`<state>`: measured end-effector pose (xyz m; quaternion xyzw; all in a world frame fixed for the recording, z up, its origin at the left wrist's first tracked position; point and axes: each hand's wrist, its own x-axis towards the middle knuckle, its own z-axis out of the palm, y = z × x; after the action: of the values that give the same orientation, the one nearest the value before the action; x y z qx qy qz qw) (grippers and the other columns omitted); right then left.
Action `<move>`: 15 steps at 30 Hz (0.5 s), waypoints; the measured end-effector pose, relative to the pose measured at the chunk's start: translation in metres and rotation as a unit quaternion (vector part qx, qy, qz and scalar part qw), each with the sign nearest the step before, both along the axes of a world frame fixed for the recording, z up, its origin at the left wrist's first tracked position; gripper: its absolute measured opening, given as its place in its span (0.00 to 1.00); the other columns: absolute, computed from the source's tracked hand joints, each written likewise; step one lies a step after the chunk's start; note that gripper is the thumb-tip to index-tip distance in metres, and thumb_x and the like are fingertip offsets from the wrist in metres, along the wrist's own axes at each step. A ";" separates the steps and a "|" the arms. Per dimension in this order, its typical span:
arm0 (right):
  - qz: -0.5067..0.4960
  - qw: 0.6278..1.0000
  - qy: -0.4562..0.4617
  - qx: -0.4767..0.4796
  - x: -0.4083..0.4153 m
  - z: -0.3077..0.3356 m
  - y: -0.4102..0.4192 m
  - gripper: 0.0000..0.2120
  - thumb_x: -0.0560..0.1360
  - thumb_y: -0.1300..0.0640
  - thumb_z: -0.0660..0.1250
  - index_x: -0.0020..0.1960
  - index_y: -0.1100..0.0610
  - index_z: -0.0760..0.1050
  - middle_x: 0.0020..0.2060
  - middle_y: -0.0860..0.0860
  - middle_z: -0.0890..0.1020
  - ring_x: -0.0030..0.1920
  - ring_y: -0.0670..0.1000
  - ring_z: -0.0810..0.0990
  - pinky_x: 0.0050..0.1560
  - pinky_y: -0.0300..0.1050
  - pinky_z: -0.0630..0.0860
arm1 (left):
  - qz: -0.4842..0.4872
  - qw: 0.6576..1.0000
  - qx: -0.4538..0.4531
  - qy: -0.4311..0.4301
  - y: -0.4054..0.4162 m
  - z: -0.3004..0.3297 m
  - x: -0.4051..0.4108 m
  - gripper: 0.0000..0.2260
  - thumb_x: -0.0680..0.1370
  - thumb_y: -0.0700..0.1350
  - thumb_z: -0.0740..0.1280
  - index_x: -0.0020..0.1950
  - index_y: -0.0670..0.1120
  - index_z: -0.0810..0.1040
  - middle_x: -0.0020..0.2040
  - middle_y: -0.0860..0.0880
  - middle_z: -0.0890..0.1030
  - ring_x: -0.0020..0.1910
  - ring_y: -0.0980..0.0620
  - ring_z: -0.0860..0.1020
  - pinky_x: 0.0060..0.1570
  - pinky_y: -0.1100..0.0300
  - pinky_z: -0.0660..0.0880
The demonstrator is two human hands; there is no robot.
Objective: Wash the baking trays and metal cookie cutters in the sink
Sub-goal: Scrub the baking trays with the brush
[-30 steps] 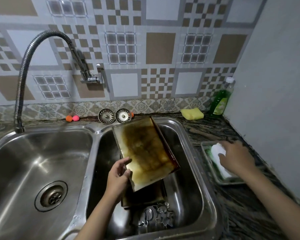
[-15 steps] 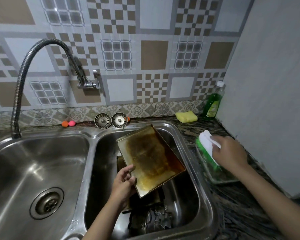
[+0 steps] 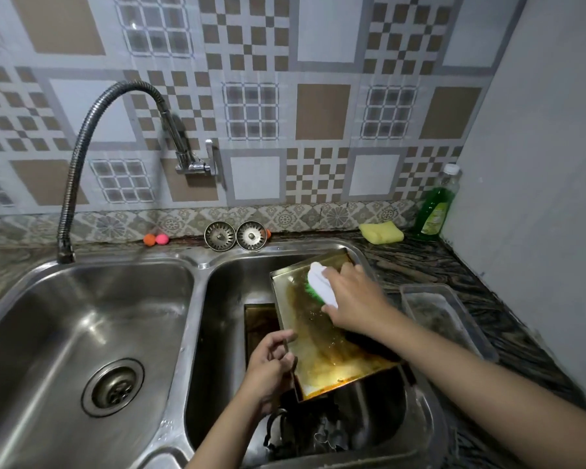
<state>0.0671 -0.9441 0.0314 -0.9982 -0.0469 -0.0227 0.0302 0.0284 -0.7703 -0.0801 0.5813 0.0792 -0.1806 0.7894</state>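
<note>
A stained, greasy baking tray (image 3: 322, 346) leans tilted in the right sink basin (image 3: 217, 333). My left hand (image 3: 269, 367) grips its lower left edge. My right hand (image 3: 356, 301) holds a white scrub brush with green bristles (image 3: 320, 284) against the tray's upper part. A second dark tray (image 3: 259, 319) lies underneath it in the basin. Several metal cookie cutters (image 3: 322, 434) lie at the basin's near end, partly hidden in shadow.
The left basin (image 3: 82, 333) has a drain and a flexible tap (image 3: 92, 130) arching above. Two sink strainers (image 3: 236, 235), a yellow sponge (image 3: 381, 232) and a green soap bottle (image 3: 435, 208) line the back. A clear plastic container (image 3: 444, 319) sits on the counter right.
My right hand lifted the brush out of the container on the counter and brought it left onto the tray. My left hand kept its grip on the tray.
</note>
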 end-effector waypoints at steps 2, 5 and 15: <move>-0.017 0.999 -0.029 -0.020 0.018 0.007 -0.007 0.29 0.72 0.50 0.69 0.69 0.56 0.63 0.62 0.59 0.71 0.63 0.59 0.67 0.52 0.49 0.72 | -0.020 1.000 -0.013 -0.006 0.001 0.000 -0.004 0.16 0.76 0.26 0.59 0.55 0.44 0.77 0.46 0.44 0.83 0.41 0.51 0.79 0.40 0.58 0.75; -0.027 0.999 -0.031 0.017 0.023 0.011 0.000 0.28 0.69 0.53 0.69 0.67 0.57 0.65 0.60 0.57 0.72 0.62 0.59 0.67 0.51 0.47 0.70 | -0.031 0.999 -0.023 -0.013 -0.004 0.002 -0.007 0.16 0.76 0.26 0.58 0.57 0.42 0.76 0.49 0.42 0.82 0.42 0.53 0.81 0.43 0.59 0.77; 0.020 0.999 -0.003 0.043 0.032 0.005 -0.009 0.37 0.68 0.49 0.68 0.75 0.47 0.58 0.59 0.56 0.71 0.64 0.59 0.65 0.47 0.46 0.68 | -0.052 0.998 0.003 -0.036 0.008 0.012 -0.007 0.15 0.77 0.26 0.58 0.54 0.43 0.77 0.45 0.44 0.79 0.36 0.53 0.74 0.29 0.67 0.72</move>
<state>0.0991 -0.9528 0.0366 -0.9947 -0.0664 -0.0272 0.0738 0.0210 -0.7619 -0.0681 0.5933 0.0205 -0.2002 0.7794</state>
